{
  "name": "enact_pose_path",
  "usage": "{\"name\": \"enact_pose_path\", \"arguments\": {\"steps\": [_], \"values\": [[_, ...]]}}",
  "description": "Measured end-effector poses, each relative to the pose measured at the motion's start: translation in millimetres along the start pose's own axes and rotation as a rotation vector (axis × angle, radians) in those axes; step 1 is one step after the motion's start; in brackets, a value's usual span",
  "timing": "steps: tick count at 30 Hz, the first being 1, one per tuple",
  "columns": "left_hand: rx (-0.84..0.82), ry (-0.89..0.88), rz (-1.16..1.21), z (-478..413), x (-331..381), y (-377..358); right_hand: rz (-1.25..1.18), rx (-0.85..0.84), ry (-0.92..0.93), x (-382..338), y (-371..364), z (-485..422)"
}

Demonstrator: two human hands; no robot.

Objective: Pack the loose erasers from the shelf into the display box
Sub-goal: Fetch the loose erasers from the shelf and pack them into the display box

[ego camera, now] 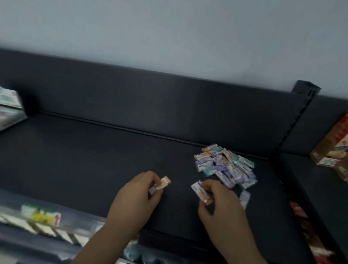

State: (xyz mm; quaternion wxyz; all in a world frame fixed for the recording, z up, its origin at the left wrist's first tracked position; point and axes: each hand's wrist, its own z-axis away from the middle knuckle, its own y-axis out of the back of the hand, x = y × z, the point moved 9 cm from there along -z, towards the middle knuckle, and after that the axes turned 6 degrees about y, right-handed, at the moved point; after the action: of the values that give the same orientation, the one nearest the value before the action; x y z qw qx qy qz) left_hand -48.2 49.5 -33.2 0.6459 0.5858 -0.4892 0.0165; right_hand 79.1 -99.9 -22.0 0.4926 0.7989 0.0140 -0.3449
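Left hand: fingers were pinched on a small white-sleeved eraser with an orange end. It may have been two stacked, too blurred to count. Right hand: fingers were curled round a short stack of white-sleeved erasers with an orange tip showing at the bottom. Neither hand was free. Both were low over the dark grey metal shelf, toward its front edge.

Just behind and to the right of the right hand lay the heap of loose lilac, teal and orange erasers, jumbled at all angles on the shelf. One stray lilac eraser sat apart from the heap, beside the right hand.

I couldn't identify the display box. An orange-and-red cardboard carton stood in the next bay to the right and blurred white boxes at far left. I can't tell if either was the target.

My read: the step was collecting and squaring up handfuls, and most of the stock was not yet packed.

To do it well:
- Line the sleeves up the same way in hand before moving, so they drop in as a block.
- Keep the stacks short, since slick sleeves will likely slide under a loose pinch.
- Take from the heap's edge, not the middle, to avoid scattering it.
- Pick up the stray early, as it was nearest the shelf front.
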Motion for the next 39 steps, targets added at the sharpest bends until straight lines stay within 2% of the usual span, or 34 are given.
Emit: {"name": "enact_pose_path", "arguments": {"steps": [7, 16, 21, 28, 39], "values": [[0.035, 0.053, -0.066, 10, -102, 91, -0.113, -0.064, 0.118, -107, -81, -19], [0.004, 0.046, -0.076, 2, -218, 195, -0.140, -0.032, 0.084, -220, -182, -38], [-0.017, 0.051, -0.050, -10, -255, 226, -0.128, -0.065, 0.048, -251, -211, -49], [-0.051, 0.036, -0.022, -37, -280, 232, -0.130, -0.097, 0.021, -267, -231, -75], [-0.053, 0.064, 0.026, -60, -326, 268, -0.152, -0.212, 0.079, -316, -284, -109]]}}
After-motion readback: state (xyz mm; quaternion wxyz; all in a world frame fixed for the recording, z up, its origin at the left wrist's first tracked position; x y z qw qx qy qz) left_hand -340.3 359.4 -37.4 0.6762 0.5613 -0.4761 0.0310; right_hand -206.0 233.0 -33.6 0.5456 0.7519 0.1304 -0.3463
